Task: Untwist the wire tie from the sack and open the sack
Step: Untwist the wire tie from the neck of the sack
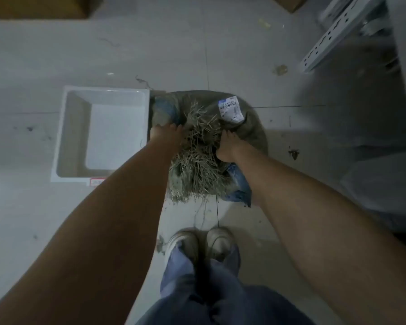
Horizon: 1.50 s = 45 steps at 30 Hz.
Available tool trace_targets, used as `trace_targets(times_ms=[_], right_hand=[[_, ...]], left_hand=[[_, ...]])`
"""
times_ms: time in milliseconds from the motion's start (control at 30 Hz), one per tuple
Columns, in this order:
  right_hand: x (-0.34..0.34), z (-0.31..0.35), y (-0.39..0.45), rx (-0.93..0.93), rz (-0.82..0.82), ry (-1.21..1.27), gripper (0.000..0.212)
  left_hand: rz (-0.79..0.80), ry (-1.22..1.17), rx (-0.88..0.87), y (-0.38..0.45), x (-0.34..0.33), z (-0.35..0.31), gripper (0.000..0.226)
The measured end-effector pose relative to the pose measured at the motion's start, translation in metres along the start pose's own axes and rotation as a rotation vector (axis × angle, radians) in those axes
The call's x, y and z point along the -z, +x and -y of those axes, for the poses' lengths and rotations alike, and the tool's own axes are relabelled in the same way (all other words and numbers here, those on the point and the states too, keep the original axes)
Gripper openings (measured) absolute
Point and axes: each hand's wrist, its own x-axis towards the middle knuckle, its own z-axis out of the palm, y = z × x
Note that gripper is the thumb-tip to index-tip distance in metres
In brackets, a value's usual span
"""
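Sack (251,127) sits on the floor (150,55) just ahead of the person's shoes (202,242), mouth up and already spread; dry straw-like stalks (197,156) spill out thru the opening, some strands trailing toward the feet. White barcode label (230,109) on the far-right side of the fabric. Wire tie: can't spot it anywhere, so prob. off already.

Left hand (167,134) is closed on the mouth's left edge, fingers curled over the rim. Right hand (227,146) is clenched on the right edge, same way. Both grip fabric, not stalks, as far as I can tell.

Step in hand looks like widening the mouth. To do it well: pull both edges apart evenly, keep hands low near the rim so the sack doesn't tip, roll the rim down outward so it holds open w/o help. Go slow, stalks shed easily.

White tray (63,137) just beside the sack's left, looks empty.
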Motion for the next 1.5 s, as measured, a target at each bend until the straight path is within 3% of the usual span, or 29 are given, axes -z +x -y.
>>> trace_targets(times_ms=[133, 300, 467, 567, 667, 867, 1167, 1300, 1500], right_hand=[[-0.002, -0.009, 0.013, 0.008, -0.049, 0.021, 0.073], [-0.017, -0.017, 0.006, 0.176, -0.087, 0.001, 0.093], [-0.027, -0.003, 0.011, 0.207, -0.054, 0.220, 0.101], [-0.031, 0.006, 0.008, 0.215, -0.052, 0.356, 0.098], [-0.030, 0.008, 0.002, 0.222, -0.075, 0.404, 0.093], [-0.014, 0.008, -0.025, 0.245, -0.151, 0.726, 0.073], [0.021, 0.018, -0.077, 0.242, -0.231, 0.810, 0.052], [0.045, 0.023, -0.106, 0.230, -0.345, 0.923, 0.017], [0.088, 0.026, -0.161, 0.178, -0.494, 1.043, 0.023]], left_hand=[[-0.006, -0.007, 0.023, 0.007, -0.016, 0.008, 0.070], [-0.019, -0.027, -0.103, 0.005, -0.031, 0.004, 0.091], [-0.007, -0.277, -0.056, 0.005, -0.036, -0.003, 0.105], [0.010, -0.620, 0.010, 0.000, -0.033, -0.012, 0.094], [-0.085, -0.873, 0.028, -0.003, -0.028, -0.018, 0.073], [-0.140, -1.065, 0.077, -0.018, -0.014, -0.025, 0.049], [-0.175, -1.088, 0.074, -0.060, 0.036, -0.019, 0.034], [-0.252, -1.185, 0.063, -0.089, 0.069, -0.017, 0.030], [-0.313, -1.608, 0.097, -0.139, 0.124, -0.020, 0.017]])
